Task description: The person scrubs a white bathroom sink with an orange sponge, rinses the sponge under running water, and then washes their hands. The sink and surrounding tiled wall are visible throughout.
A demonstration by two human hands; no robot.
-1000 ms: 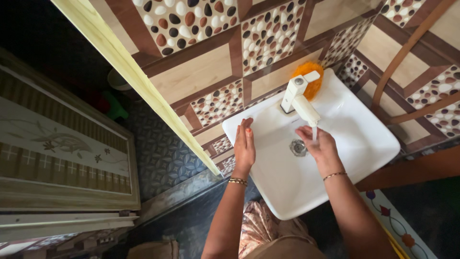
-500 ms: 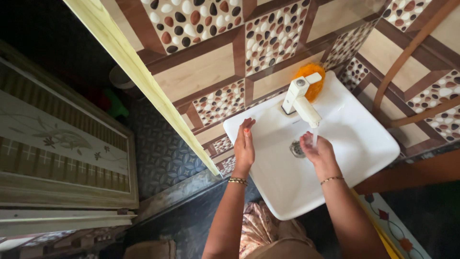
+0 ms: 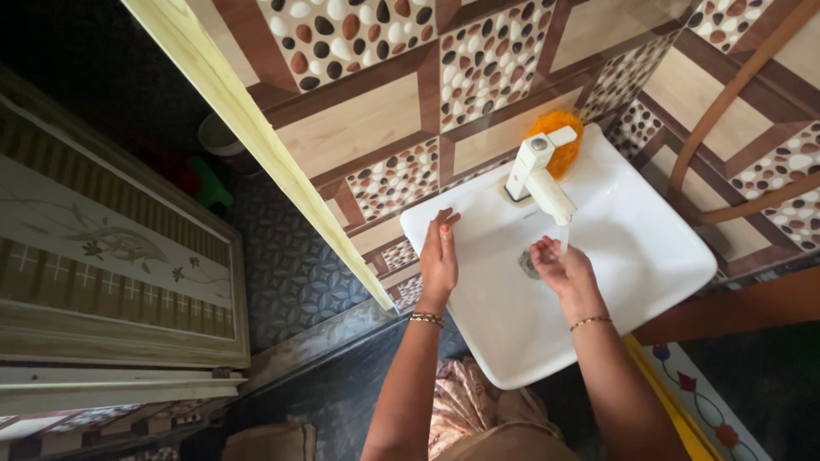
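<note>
A white square washbasin (image 3: 649, 256) hangs on a tiled wall, with a white tap (image 3: 538, 179) at its back. Water runs from the spout. My right hand (image 3: 559, 269) is cupped, palm up, under the stream above the drain, which it partly hides. My left hand (image 3: 438, 256) is held flat with fingers together over the basin's left side, holding nothing. An orange scrubber (image 3: 559, 137) lies behind the tap on the basin's back edge.
A pale yellow door frame (image 3: 256, 145) runs diagonally left of the basin. A patterned panel (image 3: 102, 248) stands at the far left. Green and grey containers (image 3: 209, 188) sit on the dark floor. A wooden curved rail (image 3: 726, 94) is at the right.
My right hand has turned palm up and cupped under the water stream. My left hand has barely moved.
</note>
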